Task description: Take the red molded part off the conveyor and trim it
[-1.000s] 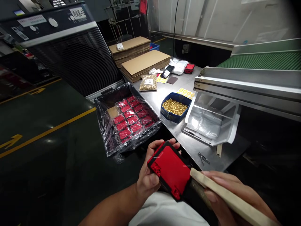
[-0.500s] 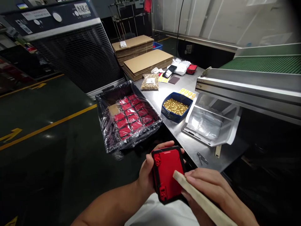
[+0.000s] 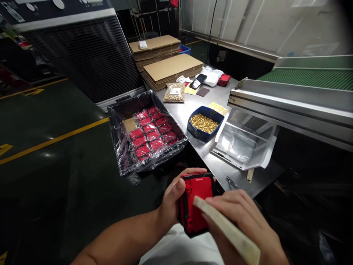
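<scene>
**Kid:** Looking down, what is the left hand [image 3: 172, 204] doing?

**Helper:** It is wrapped around a red case [image 3: 197, 202] with black edges. The thumb sits on the near side and the fingers curl around the far side, so the case is squeezed between them. It is held low, just in front of the person's body, and off the near corner of the desk [image 3: 193, 110].

**Kid:** And the right hand [image 3: 242, 221]?

**Helper:** It is closed around a pale flat stick [image 3: 226, 232]. The stick's tip lies on the red face of the case. The rest of the stick runs back and to the right, toward the bottom of the view.

**Kid:** Which way does the case point?

**Helper:** Its long side runs away from the person, nearly straight up and down in the view. The stick crosses it on a slant. So the case is just left of the right hand, touching the stick, and both hands are close together.

**Kid:** What else is near?

**Helper:** A black tray lined with shiny plastic [image 3: 121, 147] holds rows of red cases, beyond the hands and to the left. On the desk are a blue tub of small gold bits [image 3: 204, 123], a bag of gold bits [image 3: 174, 92], and flat cardboard stacks [image 3: 172, 68] farther back.
</scene>
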{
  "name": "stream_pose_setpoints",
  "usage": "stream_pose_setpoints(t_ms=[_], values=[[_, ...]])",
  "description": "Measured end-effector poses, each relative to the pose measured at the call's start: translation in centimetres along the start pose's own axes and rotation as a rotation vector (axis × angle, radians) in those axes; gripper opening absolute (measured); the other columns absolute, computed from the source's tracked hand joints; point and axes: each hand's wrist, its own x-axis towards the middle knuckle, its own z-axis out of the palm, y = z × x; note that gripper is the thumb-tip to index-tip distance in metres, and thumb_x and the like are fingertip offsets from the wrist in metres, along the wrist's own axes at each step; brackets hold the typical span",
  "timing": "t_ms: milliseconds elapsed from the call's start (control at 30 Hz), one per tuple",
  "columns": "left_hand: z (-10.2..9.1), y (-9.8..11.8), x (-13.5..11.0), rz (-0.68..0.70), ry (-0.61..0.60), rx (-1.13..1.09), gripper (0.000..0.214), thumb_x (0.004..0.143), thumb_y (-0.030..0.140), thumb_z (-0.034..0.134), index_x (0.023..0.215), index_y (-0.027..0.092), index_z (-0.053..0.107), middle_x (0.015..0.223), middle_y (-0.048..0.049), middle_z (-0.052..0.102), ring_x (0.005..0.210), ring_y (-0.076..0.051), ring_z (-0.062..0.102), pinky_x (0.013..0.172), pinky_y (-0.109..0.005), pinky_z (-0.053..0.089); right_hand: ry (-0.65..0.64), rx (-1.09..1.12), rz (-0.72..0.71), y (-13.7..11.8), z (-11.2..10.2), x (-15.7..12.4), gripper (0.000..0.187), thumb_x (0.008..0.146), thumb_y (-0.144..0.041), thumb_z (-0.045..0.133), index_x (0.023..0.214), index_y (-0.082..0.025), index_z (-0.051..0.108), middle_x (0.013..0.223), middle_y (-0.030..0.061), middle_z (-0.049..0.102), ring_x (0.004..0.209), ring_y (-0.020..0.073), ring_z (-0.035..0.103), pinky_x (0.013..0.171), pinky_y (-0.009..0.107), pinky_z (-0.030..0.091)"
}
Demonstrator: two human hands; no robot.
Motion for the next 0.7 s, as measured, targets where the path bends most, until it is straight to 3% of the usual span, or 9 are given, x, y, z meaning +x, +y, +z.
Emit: stream_pose_setpoints(t_ms=[400,533,600,700], values=[[-0.4,-0.4,0.5,-0.031,0.086,0.092,0.061,0.085,0.064,0.056,0.122,0.015,0.06,0.107,-0.0141,0.067,0.096,-0.029,0.064,0.088,-0.039,0.05,-0.018,0.031,-0.028,1.0,0.2,0.4,0.036,0.079,-0.004,0.065,0.114,-0.013,0.064,0.095,0.009,0.067,0.086,0.0202,0.061,0.072,0.036,0.053],[0.0,-0.2,0.5,-0.07,0.088,0.049,0.067,0.081,0.067,0.06,0.121,0.013,0.061,0.108,-0.0165,0.068,0.1,-0.031,0.064,0.09,-0.04,0.05,-0.044,0.113,0.01,0.7,-0.4,1.0,0.025,0.081,-0.008,0.066,0.105,-0.017,0.066,0.086,0.0055,0.068,0.079,0.0182,0.063,0.067,0.033,0.054],[0.5,0.2,0.5,-0.094,0.042,-0.013,0.07,0.079,0.068,0.061,0.122,0.013,0.061,0.115,-0.0187,0.068,0.102,-0.031,0.064,0.089,-0.039,0.051,0.099,0.139,0.11,0.4,-0.9,1.2,0.016,0.082,-0.013,0.068,0.097,-0.02,0.068,0.084,0.0034,0.067,0.075,0.017,0.063,0.063,0.03,0.053],[1.2,0.7,0.5,-0.112,-0.016,-0.114,0.07,0.081,0.068,0.059,0.125,0.014,0.059,0.119,-0.0201,0.066,0.102,-0.03,0.065,0.085,-0.037,0.053,0.548,0.12,0.427,0.2,-1.4,1.1,0.01,0.081,-0.023,0.073,0.09,-0.022,0.071,0.088,0.0025,0.068,0.076,0.018,0.063,0.065,0.03,0.052]])
